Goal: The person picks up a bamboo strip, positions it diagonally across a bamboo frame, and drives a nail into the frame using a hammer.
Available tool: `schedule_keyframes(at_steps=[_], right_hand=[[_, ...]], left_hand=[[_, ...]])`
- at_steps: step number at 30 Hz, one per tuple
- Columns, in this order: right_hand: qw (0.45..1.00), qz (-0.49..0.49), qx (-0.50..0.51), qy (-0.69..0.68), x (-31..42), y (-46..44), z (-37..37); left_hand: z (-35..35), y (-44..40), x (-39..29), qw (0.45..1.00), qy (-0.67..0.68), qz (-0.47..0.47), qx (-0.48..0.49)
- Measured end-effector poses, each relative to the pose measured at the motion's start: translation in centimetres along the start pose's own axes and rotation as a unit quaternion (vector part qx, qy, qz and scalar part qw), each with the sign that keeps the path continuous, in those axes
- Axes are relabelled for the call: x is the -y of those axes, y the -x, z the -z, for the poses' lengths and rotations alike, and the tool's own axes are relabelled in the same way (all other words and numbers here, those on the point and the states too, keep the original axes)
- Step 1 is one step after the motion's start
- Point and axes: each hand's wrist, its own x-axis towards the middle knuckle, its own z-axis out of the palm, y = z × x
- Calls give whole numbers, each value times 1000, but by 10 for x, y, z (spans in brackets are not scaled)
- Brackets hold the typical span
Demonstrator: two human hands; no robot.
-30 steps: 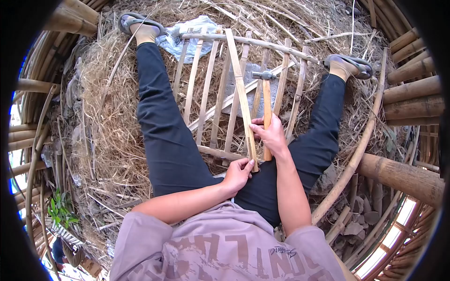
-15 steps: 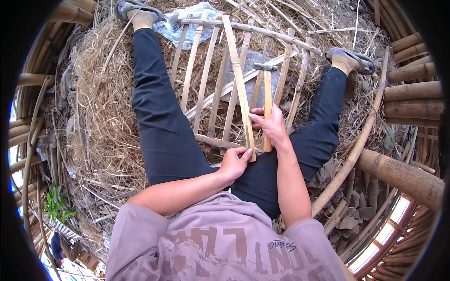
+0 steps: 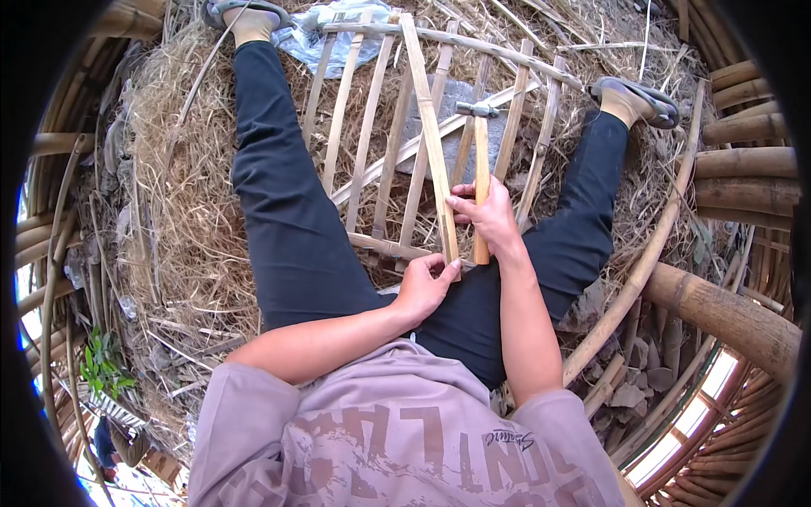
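Between the legs (image 3: 287,186) slants a long, pale bamboo strip (image 3: 432,139).

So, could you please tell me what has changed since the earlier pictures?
The view has shifted, so things sit slightly higher in the picture. Nothing was taken or let go: the left hand still holds the strip, the right hand the hammer.

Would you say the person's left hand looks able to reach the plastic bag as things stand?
Probably not: the left hand holds the near end of the bamboo strip, and the plastic bag lies well away, at the far end of the slatted frame.
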Motion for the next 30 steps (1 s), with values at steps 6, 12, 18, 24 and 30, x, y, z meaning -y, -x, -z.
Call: schedule_keyframes(at_steps=[6, 12, 18, 24, 30], right_hand=[[1000, -7, 0, -29, -2, 0, 1], [1000, -9, 7, -9, -4, -1, 1], [1000, 8, -2, 20, -5, 1, 3], [998, 24, -9, 52, -3, 4, 1], [981, 51, -56, 181, -17, -1, 4]], left_hand=[[3, 3, -4, 1000, -14, -3, 7], [4, 5, -9, 1000, -27, 10, 7], [1, 1, -5, 999, -29, 11, 18], [-2, -2, -6, 998, -14, 45, 30], [11, -10, 2, 989, -113, 77, 51]])
